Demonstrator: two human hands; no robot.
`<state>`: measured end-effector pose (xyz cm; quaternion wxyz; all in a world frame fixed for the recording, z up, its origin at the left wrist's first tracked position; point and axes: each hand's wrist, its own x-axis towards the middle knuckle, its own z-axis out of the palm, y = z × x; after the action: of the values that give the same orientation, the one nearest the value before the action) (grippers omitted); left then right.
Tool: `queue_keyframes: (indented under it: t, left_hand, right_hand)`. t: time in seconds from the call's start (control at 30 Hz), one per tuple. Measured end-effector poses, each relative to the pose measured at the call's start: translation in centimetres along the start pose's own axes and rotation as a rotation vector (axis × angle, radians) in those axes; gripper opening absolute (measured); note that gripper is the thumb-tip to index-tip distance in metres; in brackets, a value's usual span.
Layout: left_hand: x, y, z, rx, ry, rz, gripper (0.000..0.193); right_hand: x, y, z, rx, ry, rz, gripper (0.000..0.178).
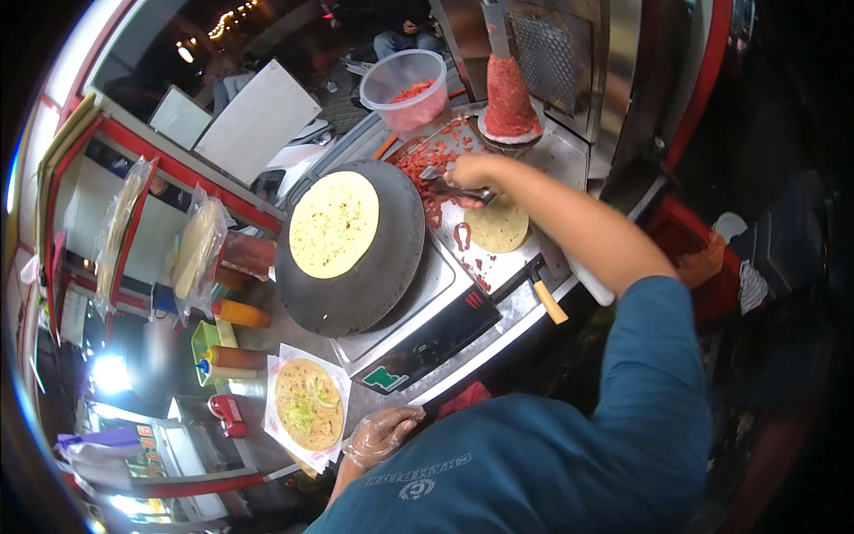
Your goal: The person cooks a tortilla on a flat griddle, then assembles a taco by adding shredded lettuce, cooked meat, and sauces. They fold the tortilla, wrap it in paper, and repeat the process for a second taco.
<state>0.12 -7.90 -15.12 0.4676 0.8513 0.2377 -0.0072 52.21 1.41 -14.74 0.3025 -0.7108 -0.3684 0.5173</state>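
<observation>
My right hand (pixel 473 174) is closed around metal tongs (pixel 432 173) over chopped red meat (pixel 425 160) on the metal tray. Just below this hand, a small browned flatbread (pixel 500 224) lies on the same tray. My left hand (pixel 382 436), in a clear plastic glove, is at the counter's front edge with its fingers curled in; no object shows in it. Beside it, a flatbread topped with shredded lettuce (pixel 311 402) rests on white paper (pixel 277 424). A large pale flatbread (pixel 334 224) lies on the round black griddle (pixel 391 267), between my hands.
A cone of red meat (pixel 511 100) stands upright by a metal grill at the back right. Behind the tray is a clear tub (pixel 405 89) with red meat. Sauce bottles (pixel 240 313) and bagged flatbreads (pixel 200 249) line the left. A wooden handle (pixel 549 303) juts over the front edge.
</observation>
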Motion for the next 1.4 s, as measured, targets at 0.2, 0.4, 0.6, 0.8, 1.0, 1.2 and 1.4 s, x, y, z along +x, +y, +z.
queue_keyframes:
  t: [0.2,0.4,0.6,0.8,1.0,1.2,1.4]
  left_hand:
    - [0.6,0.0,-0.4,0.029,0.029,0.046,0.024]
    - [-6.6,-3.1,2.1,-0.420,0.221,-0.107,0.037]
    - [-12.4,-9.6,2.4,-0.005,0.313,-0.245,0.023]
    - [-19.9,-19.0,-4.7,0.159,1.126,-0.155,0.054]
    - [-20.2,-24.1,-10.4,0.349,0.974,-0.378,0.109]
    - [-16.2,-27.0,-9.3,0.602,0.746,-0.131,0.104]
    - [-17.3,-31.1,-12.8,0.602,0.624,0.002,0.064]
  right_hand:
    - [8.1,-0.8,1.7,0.205,0.328,-0.156,0.036]
    - [1.1,-3.6,0.6,-0.355,0.470,-0.220,0.043]
    - [-1.9,-0.9,-2.6,-0.336,0.715,-0.281,0.039]
    - [-8.5,-6.8,0.7,-0.163,0.559,-0.391,0.043]
    - [-13.4,-16.3,24.0,-0.366,0.301,-0.301,0.037]
    - [-9.0,-7.3,48.3,-0.945,-0.165,-0.668,0.036]
    - [-11.0,-2.8,47.4,-0.876,-0.041,-0.656,0.041]
